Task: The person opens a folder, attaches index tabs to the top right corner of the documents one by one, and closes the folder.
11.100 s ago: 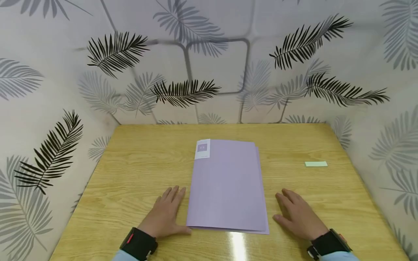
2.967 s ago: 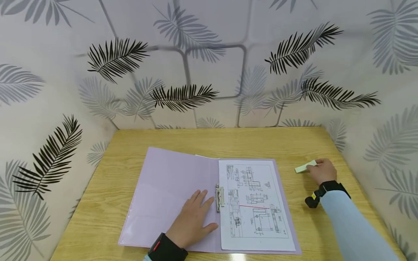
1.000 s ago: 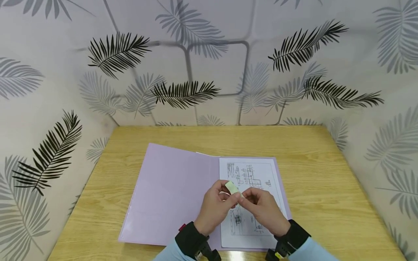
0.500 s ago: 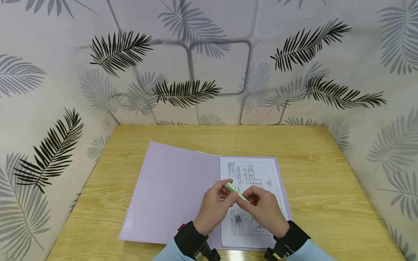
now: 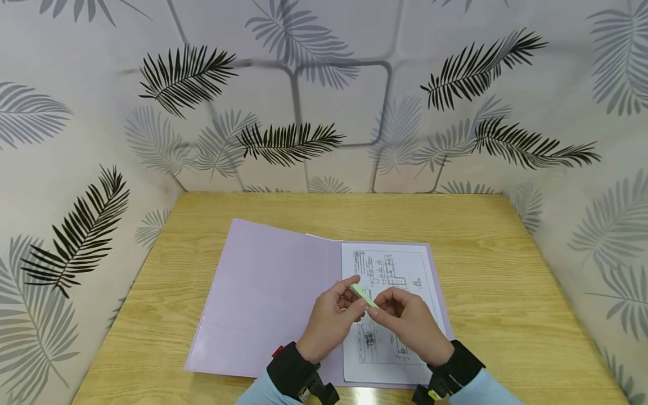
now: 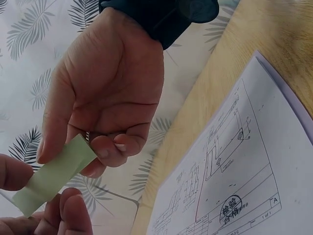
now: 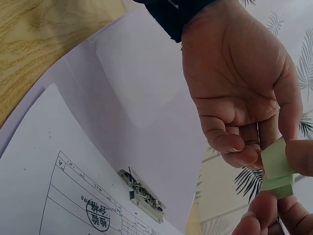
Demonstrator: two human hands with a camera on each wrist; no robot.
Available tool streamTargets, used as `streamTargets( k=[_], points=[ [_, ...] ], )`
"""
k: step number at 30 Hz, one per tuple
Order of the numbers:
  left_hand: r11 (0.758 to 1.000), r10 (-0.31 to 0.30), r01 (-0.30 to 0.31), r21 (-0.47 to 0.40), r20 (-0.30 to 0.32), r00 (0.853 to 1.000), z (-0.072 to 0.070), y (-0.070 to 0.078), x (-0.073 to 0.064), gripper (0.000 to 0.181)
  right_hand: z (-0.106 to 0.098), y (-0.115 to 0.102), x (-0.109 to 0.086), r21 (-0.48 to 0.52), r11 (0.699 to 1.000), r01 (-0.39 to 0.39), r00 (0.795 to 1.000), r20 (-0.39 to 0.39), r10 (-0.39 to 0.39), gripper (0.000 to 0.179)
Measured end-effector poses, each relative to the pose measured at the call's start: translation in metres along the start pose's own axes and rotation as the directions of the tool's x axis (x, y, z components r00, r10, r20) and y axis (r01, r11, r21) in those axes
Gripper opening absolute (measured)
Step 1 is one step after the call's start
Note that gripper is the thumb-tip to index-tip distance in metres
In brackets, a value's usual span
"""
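Note:
A narrow pad of pale green sticky notes [image 5: 363, 295] is held above the drawing sheet [image 5: 387, 360]. My left hand [image 5: 328, 325] pinches its upper-left end between thumb and fingers. At the other end, my right hand [image 5: 416, 327] pinches it too. The right wrist view shows the green pad [image 7: 276, 159] bent or parted into layers between both hands' fingertips; whether a sheet has come loose, I cannot tell. Beneath lies an open lilac folder [image 5: 268, 298]. The printed technical drawing [image 6: 234, 166] on its right side bears a round black stamp [image 6: 230, 206] and a red line.
A metal clip [image 7: 142, 193] sits by the folder's spine at the sheet's edge; the hands hide it in the head view. The wooden table [image 5: 501, 292] extends around the folder. Leaf-patterned cloth [image 5: 324, 101] covers the walls behind and beside it.
The folder, closed at first, was opened. My right hand took the sticky notes from the table's right and brought them to my left hand. Lately the pad has only turned slightly.

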State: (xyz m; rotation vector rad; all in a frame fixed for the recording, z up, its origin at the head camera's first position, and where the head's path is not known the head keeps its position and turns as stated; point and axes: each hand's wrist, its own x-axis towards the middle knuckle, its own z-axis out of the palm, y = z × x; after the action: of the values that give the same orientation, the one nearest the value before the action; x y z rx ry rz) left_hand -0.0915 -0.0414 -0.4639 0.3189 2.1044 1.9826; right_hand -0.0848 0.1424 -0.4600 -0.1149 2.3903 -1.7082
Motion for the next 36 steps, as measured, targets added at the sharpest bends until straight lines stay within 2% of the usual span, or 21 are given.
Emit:
streamTargets(
  k=[2, 7, 12, 16, 19, 24, 27, 32, 36],
  points=[
    [1.000, 0.003, -0.003, 0.008, 0.005, 1.000, 0.001, 0.000, 0.000, 0.049, -0.001, 0.000, 0.000, 0.016, 1.000, -0.005, 1.000, 0.025, 0.005, 0.026],
    [0.999, 0.001, -0.002, 0.054, 0.018, 1.000, 0.004, 0.001, -0.001, 0.045, -0.002, -0.001, 0.001, -0.016, 1.000, 0.016, 0.997, 0.080, -0.015, 0.031],
    [0.998, -0.001, -0.001, 0.063, 0.030, 1.000, 0.005, 0.014, -0.007, 0.048, -0.003, 0.000, 0.002, -0.046, 0.997, 0.056, 0.995, 0.083, -0.052, 0.030],
    [0.999, 0.006, -0.007, 0.053, 0.021, 1.000, 0.003, 0.006, -0.006, 0.053, -0.004, 0.000, 0.001, -0.049, 0.997, 0.058, 0.996, 0.064, -0.054, 0.029],
    [0.998, 0.000, 0.000, 0.057, -0.004, 1.000, 0.002, -0.004, -0.003, 0.048, -0.004, 0.001, 0.001, -0.038, 0.997, 0.066, 0.997, 0.044, -0.065, 0.028],
    [0.997, 0.008, -0.005, 0.072, -0.049, 0.999, 0.002, -0.003, -0.005, 0.026, -0.003, -0.001, 0.000, -0.039, 0.997, 0.069, 0.998, 0.015, -0.068, 0.022],
    [0.995, 0.022, -0.015, 0.097, -0.064, 0.998, 0.002, -0.003, -0.005, 0.018, -0.003, -0.011, -0.004, -0.052, 0.996, 0.066, 0.998, 0.009, -0.065, 0.019],
    [0.992, 0.040, -0.031, 0.118, -0.072, 0.997, 0.003, -0.004, -0.005, 0.018, -0.004, -0.029, -0.010, -0.051, 0.997, 0.065, 0.998, 0.016, -0.064, 0.019],
    [0.993, 0.044, -0.037, 0.116, -0.061, 0.997, 0.004, -0.004, -0.005, 0.021, -0.003, -0.016, -0.006, -0.032, 0.998, 0.058, 0.998, 0.027, -0.057, 0.021]
  ],
)
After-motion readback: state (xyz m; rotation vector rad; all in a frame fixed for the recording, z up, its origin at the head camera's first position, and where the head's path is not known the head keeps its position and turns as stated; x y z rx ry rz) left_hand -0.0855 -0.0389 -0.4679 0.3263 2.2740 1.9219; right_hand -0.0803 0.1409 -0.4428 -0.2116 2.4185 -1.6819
